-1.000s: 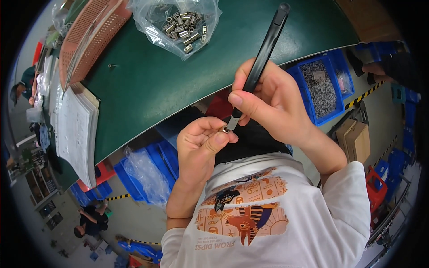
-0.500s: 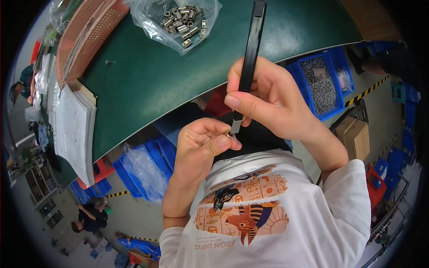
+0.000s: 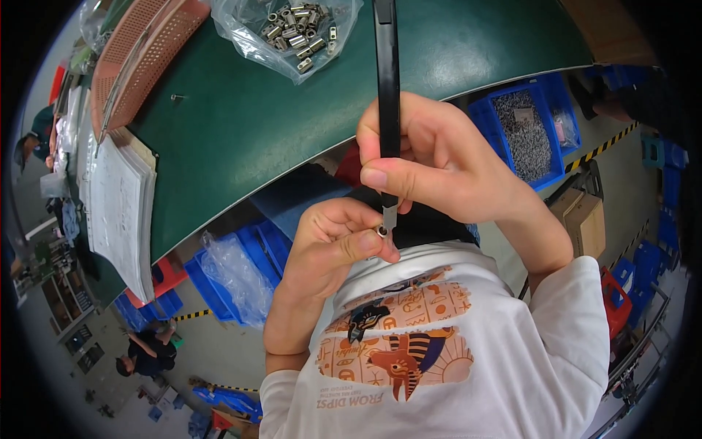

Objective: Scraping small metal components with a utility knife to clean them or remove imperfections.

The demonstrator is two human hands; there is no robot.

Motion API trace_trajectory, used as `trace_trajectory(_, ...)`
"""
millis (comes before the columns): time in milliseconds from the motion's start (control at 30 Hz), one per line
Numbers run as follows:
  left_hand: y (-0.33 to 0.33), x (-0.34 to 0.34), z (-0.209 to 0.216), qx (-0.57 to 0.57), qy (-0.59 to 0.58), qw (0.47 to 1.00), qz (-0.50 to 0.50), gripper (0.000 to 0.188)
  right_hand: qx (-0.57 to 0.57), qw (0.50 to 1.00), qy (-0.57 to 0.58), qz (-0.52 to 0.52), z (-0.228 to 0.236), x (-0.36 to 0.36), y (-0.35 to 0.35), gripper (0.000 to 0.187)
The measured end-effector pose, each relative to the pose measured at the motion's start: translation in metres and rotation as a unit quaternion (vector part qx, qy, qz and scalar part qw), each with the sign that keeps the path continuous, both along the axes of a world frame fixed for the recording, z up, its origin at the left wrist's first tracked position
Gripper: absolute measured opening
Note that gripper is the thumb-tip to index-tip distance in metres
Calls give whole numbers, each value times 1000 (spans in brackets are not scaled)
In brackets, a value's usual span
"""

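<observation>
Between thumb and fingers, my left hand (image 3: 333, 241) pinches a small metal sleeve (image 3: 382, 231) with its open end up; most of it is hidden by the fingertips. My right hand (image 3: 439, 157) grips a black utility knife (image 3: 388, 95), held nearly upright. The knife's short blade (image 3: 390, 217) points down and meets the rim of the sleeve, as far as I can see. Both hands are in front of my body, off the near edge of the green table. Beyond them, a clear plastic bag (image 3: 252, 47) holds several similar metal sleeves (image 3: 298, 31).
On the green table (image 3: 219, 146) lie a small screw-like part (image 3: 177, 96), a pink perforated basket (image 3: 139, 66) and a stack of papers (image 3: 121, 212). Blue bins (image 3: 238, 274) stand at lower left; another blue bin (image 3: 523, 135) of small parts is at right, near a cardboard box (image 3: 583, 223).
The knife has swung from a rightward lean to nearly upright, its top moving left. Its blade has come down onto the sleeve's rim. My left hand has shifted slightly right and toward me.
</observation>
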State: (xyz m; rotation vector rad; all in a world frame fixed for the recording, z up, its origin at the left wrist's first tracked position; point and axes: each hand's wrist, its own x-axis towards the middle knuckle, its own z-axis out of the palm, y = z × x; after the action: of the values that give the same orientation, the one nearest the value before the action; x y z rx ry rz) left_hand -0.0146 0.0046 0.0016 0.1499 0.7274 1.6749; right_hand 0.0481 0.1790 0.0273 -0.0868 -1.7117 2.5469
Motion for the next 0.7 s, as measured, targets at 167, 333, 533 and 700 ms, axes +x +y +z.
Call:
trace_trajectory(167, 0, 1, 0, 3, -24, 1000, -19, 14, -14, 1000, 3, 19, 1, -1, 0, 13)
trace_trajectory(333, 1, 0, -1, 2, -59, 997, -56, 16, -52, 996, -4, 69, 2, -2, 0, 12)
trace_trajectory(533, 2, 1, -4, 11, -92, 991, -98, 17, -85, 989, 0, 122, 2, -4, 2, 12)
trace_trajectory(700, 4, 3, -4, 38, -137, 984, -103, 20, -44, 989, 43, 135, -3, -8, 3, 10)
